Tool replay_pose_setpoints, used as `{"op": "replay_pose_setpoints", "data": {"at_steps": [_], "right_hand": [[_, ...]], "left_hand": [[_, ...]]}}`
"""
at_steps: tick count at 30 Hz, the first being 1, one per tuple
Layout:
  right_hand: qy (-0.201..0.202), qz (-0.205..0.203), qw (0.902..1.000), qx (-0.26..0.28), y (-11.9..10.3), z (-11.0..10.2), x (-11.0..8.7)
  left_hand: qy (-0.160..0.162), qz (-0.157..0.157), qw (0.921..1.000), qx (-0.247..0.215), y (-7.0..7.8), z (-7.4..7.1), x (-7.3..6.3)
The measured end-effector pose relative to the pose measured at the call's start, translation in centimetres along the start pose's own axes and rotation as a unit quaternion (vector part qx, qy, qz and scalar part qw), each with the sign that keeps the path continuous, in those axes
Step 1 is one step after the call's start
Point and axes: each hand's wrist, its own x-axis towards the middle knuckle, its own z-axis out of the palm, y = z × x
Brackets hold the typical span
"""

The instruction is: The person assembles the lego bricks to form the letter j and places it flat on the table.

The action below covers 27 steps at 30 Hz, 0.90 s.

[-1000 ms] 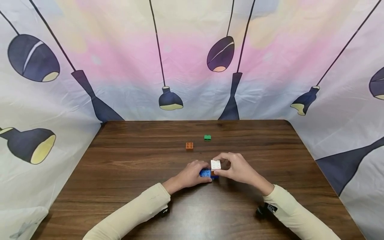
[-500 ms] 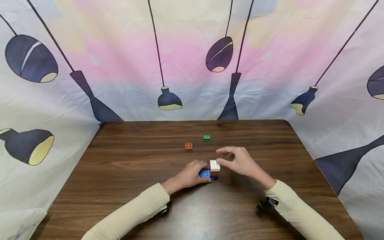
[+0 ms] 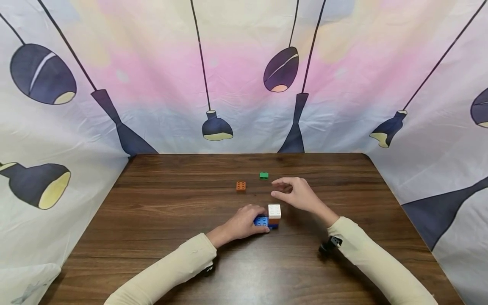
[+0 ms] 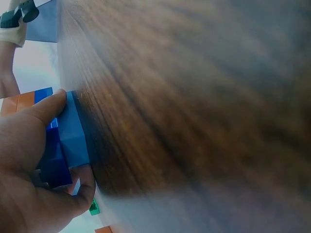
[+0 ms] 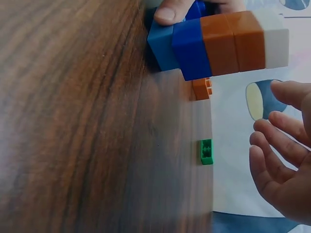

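Note:
My left hand [image 3: 243,222] grips the low blue end of a stack of toy building bricks, thumb on the near side. In the right wrist view the stack runs from a light blue brick [image 5: 163,47] at the table, through a dark blue brick [image 5: 192,52] and two orange bricks [image 5: 234,43], up to a white brick [image 5: 276,41] on top. More blue shows behind the left thumb, partly hidden by the fingers. My right hand [image 3: 299,195] hovers behind and right of the stack, fingers loosely bent, thumb apart from them, holding nothing.
A loose orange brick [image 3: 241,186] lies beyond the left hand. Farther back is a small green brick [image 3: 264,175], its hollow side facing me. The wooden table [image 3: 171,182] ends at a hanging cloth [image 3: 244,84] printed with lamps.
The right hand has let go of the white brick, which stays on top of the stack, and has moved away toward the back of the table. My left hand keeps its grip.

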Motion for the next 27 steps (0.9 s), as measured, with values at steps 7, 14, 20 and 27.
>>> {"op": "replay_pose_setpoints", "data": {"at_steps": [7,14,20,27], "right_hand": [[-0.031,-0.005,0.9995,-0.011,0.4,1.0,1.9],[-0.052,-0.024,0.9978,-0.033,0.6,2.0,4.1],[-0.056,-0.039,0.9967,-0.044,1.1,2.6,5.3],[-0.069,-0.051,0.9947,-0.056,1.8,3.4,6.7]], "left_hand": [[0.003,0.008,1.0,-0.002,0.0,0.1,0.0],[0.009,0.013,0.9999,0.001,-0.1,0.0,0.0],[0.01,0.018,0.9998,0.004,-0.1,0.1,-0.1],[0.009,0.013,0.9998,0.013,-0.2,0.2,0.0]]}}
